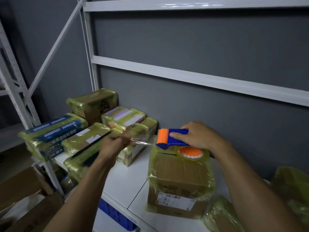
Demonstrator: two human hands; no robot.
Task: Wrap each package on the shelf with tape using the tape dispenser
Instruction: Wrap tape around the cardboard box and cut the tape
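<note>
Now R hand (199, 136) grips tape dispenser (173, 139) over wrapped box (180, 174), L hand (117, 143) clutches tape end (142, 142).

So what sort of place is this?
Likely a parcel storeroom or small warehouse: white metal shelving, stacked tape-wrapped packages, one box bearing a barcode label, and a tape dispenser in use.
</note>
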